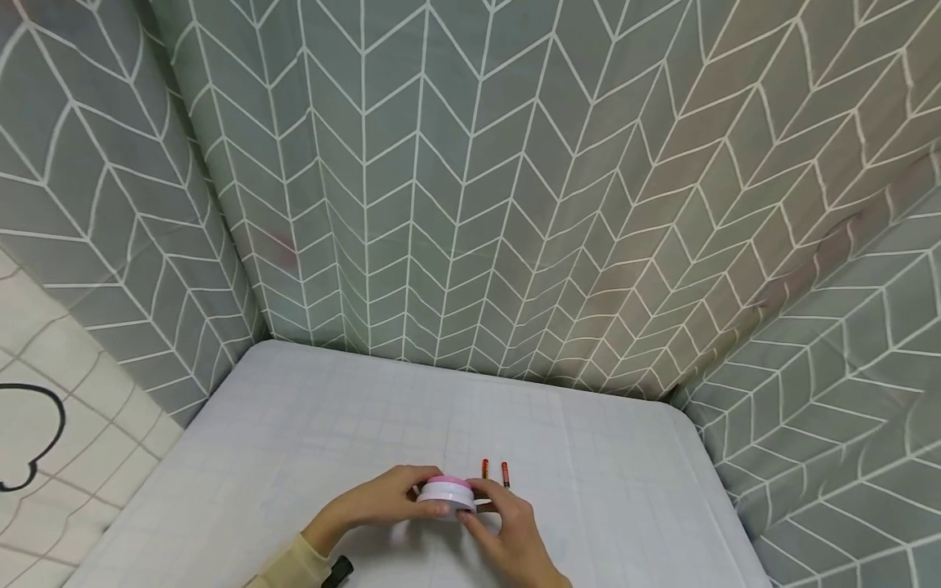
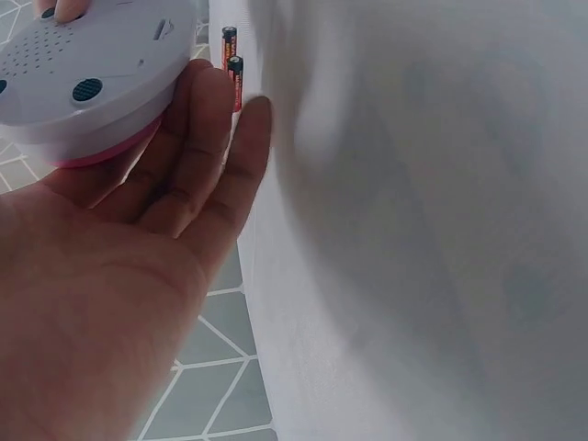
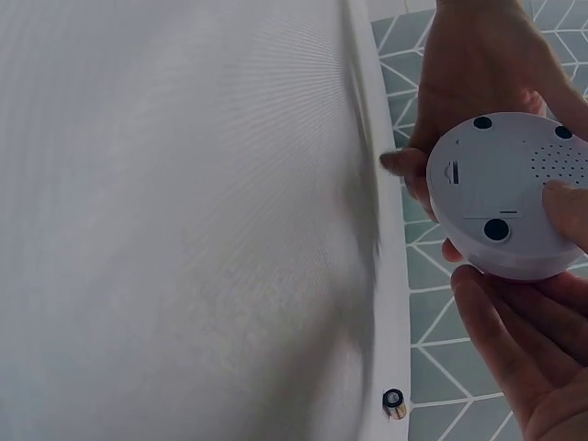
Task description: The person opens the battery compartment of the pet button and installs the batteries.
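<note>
White cloth covers the desk [image 1: 331,408]; grey chevron fabric [image 1: 456,163] hangs behind its far edge & both far corners. Person's got a round white gadget [image 1: 448,493] w/ a pink face up in both hands, toward the near side, approx. midway btwn the L & R edges. L hand [image 1: 385,496] grips its L side, thumb on the near side, fingers reaching round the far side. R hand [image 1: 507,527] pinches the R side, fingers at the rim, thumb on the underside [image 3: 482,197] by the speaker holes [image 3: 556,163]. Dark round feet [image 3: 496,230] & a small slot [image 3: 456,173] show there too.

Two red-and-black batts [image 1: 505,474] lie side by side just past the R hand, ends pointing to the far edge, small gap btwn 'em. Cream sleeve [image 1: 297,563] on the L arm; black obj. [image 1: 338,572] just beside it, only partly showing, can't tell what. Off the L edge: pale checked fabric [image 1: 81,498] w/ a curved black line [image 1: 62,418].
</note>
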A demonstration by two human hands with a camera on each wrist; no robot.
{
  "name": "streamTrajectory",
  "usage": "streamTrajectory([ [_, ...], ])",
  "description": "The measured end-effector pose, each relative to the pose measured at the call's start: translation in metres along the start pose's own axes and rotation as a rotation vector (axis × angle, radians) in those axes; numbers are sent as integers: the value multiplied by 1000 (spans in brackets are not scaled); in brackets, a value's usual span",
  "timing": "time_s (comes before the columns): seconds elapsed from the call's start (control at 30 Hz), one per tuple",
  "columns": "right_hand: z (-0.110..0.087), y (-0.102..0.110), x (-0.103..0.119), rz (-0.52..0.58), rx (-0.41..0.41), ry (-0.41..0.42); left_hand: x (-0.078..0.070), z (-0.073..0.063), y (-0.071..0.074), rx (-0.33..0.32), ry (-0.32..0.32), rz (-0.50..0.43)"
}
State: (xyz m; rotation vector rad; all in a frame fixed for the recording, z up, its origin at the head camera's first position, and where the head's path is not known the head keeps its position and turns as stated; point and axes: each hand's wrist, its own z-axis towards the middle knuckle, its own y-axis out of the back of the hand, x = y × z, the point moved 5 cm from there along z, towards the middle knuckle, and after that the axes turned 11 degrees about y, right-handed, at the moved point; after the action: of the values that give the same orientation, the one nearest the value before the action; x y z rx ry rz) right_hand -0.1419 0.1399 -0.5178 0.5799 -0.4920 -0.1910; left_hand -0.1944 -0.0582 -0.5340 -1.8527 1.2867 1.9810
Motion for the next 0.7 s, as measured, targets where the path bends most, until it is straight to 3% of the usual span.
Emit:
streamTrajectory([
  [0.27, 3, 1, 2, 51, -27, -48, -6, -3, 2, -27, -39, -19],
  [0.5, -1, -2, -4, 143, -39, -223, -7, -4, 5, -63, -66, -27],
  [0.7, -4, -2, -9, 161, -40, -327, -4, -2, 6, -79, -71, -34],
])
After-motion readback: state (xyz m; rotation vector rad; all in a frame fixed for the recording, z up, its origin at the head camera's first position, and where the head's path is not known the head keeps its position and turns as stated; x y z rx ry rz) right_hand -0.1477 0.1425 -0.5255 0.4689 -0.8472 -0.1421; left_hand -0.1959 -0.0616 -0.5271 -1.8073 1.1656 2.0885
